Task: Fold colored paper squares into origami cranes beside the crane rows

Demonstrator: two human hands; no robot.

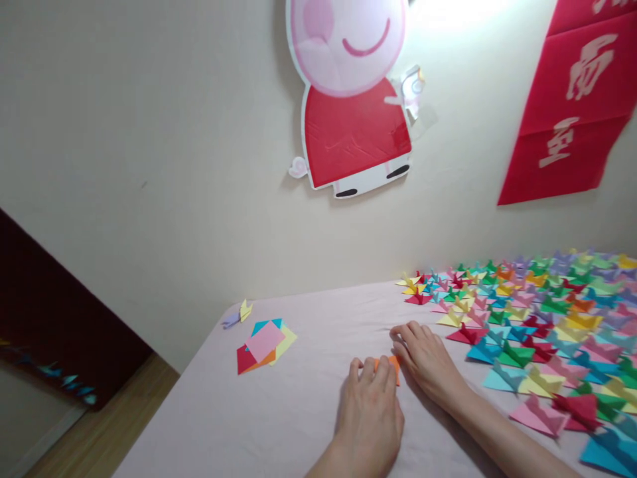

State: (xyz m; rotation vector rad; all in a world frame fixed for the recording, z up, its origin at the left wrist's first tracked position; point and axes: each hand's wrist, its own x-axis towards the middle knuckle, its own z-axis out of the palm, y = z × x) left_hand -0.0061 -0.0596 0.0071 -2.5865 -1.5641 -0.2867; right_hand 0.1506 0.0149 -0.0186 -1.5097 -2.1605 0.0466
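A small piece of orange paper lies on the pale pink bed sheet, mostly hidden beneath my left hand. The fingers of that hand are bent over the paper and hold it down against the sheet. My right hand rests just to the right, its thumb side beside the paper's right edge. Its fingers stretch forward and lie on the sheet, slightly curved, with nothing visible in them. How the paper is folded under the left fingers cannot be seen.
Loose square papers in several colours overlap at the left. Beyond them sit a yellow folded paper and a purple one. Many folded paper cranes cover the right side. Behind rises a wall with a red-dressed cartoon cutout.
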